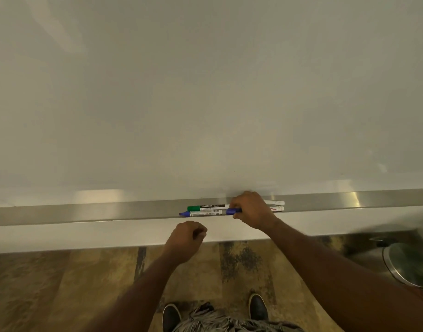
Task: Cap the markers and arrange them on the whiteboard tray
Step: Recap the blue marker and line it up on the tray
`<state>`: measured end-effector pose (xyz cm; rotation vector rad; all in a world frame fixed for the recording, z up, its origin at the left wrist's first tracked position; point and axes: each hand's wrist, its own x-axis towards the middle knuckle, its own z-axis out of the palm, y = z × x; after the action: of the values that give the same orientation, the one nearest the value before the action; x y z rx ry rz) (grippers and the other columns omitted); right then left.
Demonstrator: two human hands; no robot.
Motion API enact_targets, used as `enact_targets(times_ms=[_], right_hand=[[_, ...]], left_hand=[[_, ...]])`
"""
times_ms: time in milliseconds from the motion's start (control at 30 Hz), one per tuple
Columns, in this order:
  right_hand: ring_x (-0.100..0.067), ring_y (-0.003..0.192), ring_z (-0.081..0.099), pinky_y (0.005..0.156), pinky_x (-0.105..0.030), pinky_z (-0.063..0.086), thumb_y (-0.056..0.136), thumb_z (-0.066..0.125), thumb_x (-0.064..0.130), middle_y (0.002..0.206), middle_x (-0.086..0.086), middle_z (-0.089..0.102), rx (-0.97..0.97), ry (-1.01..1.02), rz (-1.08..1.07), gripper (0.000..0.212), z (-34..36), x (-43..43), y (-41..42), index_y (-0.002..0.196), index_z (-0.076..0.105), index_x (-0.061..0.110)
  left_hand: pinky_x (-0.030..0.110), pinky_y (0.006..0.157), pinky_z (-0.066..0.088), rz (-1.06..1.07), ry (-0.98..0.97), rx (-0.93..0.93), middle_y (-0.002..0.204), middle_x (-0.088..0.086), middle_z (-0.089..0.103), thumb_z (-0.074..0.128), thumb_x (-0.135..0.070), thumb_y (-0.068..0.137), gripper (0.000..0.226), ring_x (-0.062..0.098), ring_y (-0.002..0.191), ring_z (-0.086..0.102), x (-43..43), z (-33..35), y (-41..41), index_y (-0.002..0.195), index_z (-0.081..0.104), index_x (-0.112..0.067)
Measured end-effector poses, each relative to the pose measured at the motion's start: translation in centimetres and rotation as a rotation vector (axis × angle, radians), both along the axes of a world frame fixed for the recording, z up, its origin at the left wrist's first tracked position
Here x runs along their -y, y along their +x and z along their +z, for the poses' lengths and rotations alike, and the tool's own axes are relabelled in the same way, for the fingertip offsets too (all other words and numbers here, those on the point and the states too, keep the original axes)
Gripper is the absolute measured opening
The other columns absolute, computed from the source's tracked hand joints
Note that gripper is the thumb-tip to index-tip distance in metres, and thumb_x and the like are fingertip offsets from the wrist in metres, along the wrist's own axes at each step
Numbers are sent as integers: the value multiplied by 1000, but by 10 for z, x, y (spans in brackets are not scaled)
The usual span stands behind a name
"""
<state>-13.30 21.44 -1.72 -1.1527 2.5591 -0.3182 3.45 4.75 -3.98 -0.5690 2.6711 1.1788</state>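
Two markers lie lengthwise on the metal whiteboard tray (86, 213). The green-capped marker (207, 207) is at the back, its cap pointing left. In front of it lies the blue marker (201, 213), whose blue tip points left. My right hand (251, 210) rests over the right part of both markers and pinches a blue piece (233, 211) at the blue marker's right end. Two white marker ends (276, 205) stick out to the right of that hand. My left hand (187, 238) hovers below the tray with its fingers curled and nothing visible in it.
The whiteboard (205, 92) fills the upper view. A white wall strip runs under the tray, above a wood-pattern floor (62, 283). A round metal bin lid (408, 264) sits at the lower right. My shoes (258, 306) are at the bottom.
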Motion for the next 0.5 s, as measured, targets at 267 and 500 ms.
enact_targets(times_ms=[267,500], right_hand=[[-9,78,53,66,-23,38,75,78,25,91,-1,73,252,-364,-92,20,7,15,27,94,71,21],[-7,80,53,67,-10,35,80,74,33,93,0,72,268,-373,-41,22,8,40,36,97,70,19]], left_hand=[[25,72,56,304,395,-130,92,3,73,57,-29,92,22,14,79,70,-8,18,-25,108,65,-16],[23,66,58,421,438,-180,74,2,73,59,-18,91,15,12,66,68,16,16,-20,95,72,-11]])
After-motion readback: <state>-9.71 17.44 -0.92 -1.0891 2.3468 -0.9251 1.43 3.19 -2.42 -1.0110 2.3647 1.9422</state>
